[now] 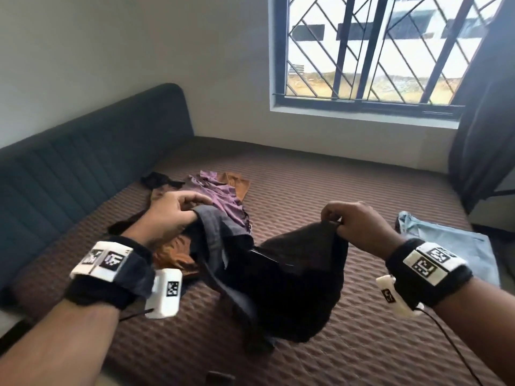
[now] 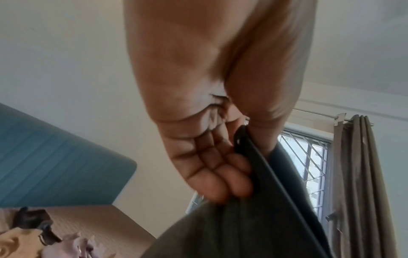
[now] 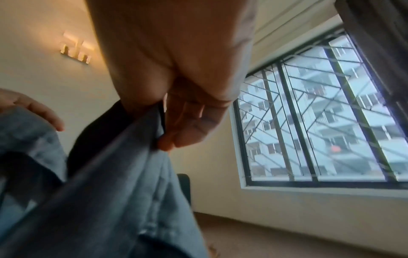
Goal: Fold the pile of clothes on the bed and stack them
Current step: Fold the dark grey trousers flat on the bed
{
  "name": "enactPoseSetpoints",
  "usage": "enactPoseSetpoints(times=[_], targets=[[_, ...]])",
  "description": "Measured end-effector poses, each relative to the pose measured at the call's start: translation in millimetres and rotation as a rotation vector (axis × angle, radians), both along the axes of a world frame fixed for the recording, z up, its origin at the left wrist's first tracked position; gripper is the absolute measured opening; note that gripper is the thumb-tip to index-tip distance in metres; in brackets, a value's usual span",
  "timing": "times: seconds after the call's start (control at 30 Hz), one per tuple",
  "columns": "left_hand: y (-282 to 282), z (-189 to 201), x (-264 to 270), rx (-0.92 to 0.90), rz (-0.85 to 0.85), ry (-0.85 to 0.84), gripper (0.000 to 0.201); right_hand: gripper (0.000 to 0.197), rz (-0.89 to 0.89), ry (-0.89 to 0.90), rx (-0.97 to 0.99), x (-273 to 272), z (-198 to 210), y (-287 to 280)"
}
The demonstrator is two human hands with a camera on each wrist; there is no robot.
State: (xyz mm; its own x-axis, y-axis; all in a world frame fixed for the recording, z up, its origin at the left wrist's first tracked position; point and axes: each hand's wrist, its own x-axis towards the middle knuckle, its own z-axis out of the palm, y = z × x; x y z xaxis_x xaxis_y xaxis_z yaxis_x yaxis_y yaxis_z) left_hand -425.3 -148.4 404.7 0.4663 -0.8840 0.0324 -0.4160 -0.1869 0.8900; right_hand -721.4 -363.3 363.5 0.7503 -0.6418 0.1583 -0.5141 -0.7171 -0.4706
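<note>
A dark grey garment [image 1: 295, 282] hangs between my two hands over the brown quilted bed [image 1: 348, 185], its lower part draped on the mattress. My left hand [image 1: 172, 213] grips one upper edge of it with curled fingers [image 2: 223, 176] on the dark cloth [image 2: 243, 227]. My right hand [image 1: 348, 218] pinches the other upper edge, thumb and fingers [image 3: 187, 129] closed on the fabric [image 3: 114, 192]. Behind the left hand lies the loose pile: a purple garment [image 1: 223, 199], an orange-brown one [image 1: 237, 185] and a black piece [image 1: 158, 179].
A folded light blue garment [image 1: 454, 249] lies at the bed's right edge. A teal padded headboard [image 1: 83, 162] runs along the left. A barred window [image 1: 376, 51] and a dark curtain [image 1: 487, 135] stand beyond the bed.
</note>
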Motion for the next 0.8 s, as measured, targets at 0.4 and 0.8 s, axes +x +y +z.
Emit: enactPoseSetpoints(times=[0.4, 0.8], targets=[[-23.8, -19.4, -84.2, -0.083, -0.069, 0.048, 0.022, 0.025, 0.053, -0.426, 0.288, 63.4, -3.3, 74.2], [-50.4, -38.3, -99.2, -0.216, 0.202, -0.142, 0.015, 0.023, 0.081, -0.593, 0.298, 66.2, -1.0, 66.6]])
